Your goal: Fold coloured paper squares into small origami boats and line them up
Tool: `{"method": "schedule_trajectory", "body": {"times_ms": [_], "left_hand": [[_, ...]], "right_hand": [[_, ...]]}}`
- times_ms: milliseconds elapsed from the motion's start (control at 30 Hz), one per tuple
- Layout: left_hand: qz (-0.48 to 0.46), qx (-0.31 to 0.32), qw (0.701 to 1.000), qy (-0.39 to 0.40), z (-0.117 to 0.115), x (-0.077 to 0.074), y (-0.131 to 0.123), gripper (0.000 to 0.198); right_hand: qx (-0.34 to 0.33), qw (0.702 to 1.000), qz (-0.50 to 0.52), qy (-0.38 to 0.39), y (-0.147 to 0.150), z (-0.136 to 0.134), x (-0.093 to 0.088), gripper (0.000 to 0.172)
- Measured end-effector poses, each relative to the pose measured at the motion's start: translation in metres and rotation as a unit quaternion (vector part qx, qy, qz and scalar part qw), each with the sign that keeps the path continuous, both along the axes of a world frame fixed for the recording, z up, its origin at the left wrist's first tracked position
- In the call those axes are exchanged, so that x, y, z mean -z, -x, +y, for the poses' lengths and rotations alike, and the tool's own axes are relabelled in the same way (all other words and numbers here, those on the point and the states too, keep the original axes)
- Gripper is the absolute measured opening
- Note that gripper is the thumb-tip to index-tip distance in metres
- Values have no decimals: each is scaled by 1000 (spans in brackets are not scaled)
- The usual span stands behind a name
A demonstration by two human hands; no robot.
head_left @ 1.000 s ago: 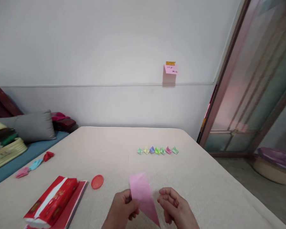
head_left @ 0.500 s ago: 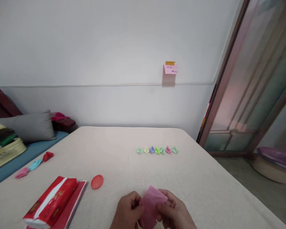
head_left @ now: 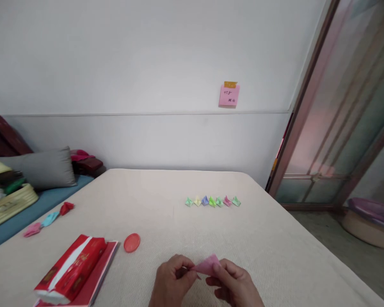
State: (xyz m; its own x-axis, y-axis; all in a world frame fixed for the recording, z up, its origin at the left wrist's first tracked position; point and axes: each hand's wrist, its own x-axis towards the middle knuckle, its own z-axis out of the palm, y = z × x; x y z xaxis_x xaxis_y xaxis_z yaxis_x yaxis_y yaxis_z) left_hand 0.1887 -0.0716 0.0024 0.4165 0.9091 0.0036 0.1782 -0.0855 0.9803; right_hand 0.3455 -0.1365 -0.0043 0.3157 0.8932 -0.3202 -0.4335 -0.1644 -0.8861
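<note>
A folded piece of pink paper (head_left: 207,266) is held between my two hands at the near side of the covered table (head_left: 160,221). My left hand (head_left: 174,279) pinches its narrow left tip between thumb and forefinger. At its wider right end, my right hand (head_left: 235,283) grips it with the thumb on top; the fingers beneath are partly hidden. Farther off on the table stands a row of several small folded paper pieces (head_left: 212,201) in green, yellow, blue and pink.
To the left lie a red tissue pack (head_left: 72,268) on a red booklet (head_left: 104,264) and a round red lid (head_left: 132,243). Small red (head_left: 66,208), blue and pink cloth-like pieces rest near the left edge. A pink note (head_left: 229,96) is taped to the wall.
The pink paper has gone from a broad upright sheet to a narrower pointed shape lying more sideways. My left fingers now pinch its tip. The wall note, lifted before, hangs flatter.
</note>
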Motion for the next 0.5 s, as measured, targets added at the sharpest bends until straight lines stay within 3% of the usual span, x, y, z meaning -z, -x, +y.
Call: {"method": "schedule_trajectory", "body": {"times_ms": [267,400,500], "left_hand": [[-22,-34,993,-110,-3,7,-3,12],[-56,-71,991,-99,-5,17,-7,7],[-88,-73,990,-78,-4,26,-9,5]], "right_hand": [[56,993,-100,-39,3,4,13,35],[76,983,-153,-67,4,4,13,34],[74,985,-126,-92,7,4,10,34]]}}
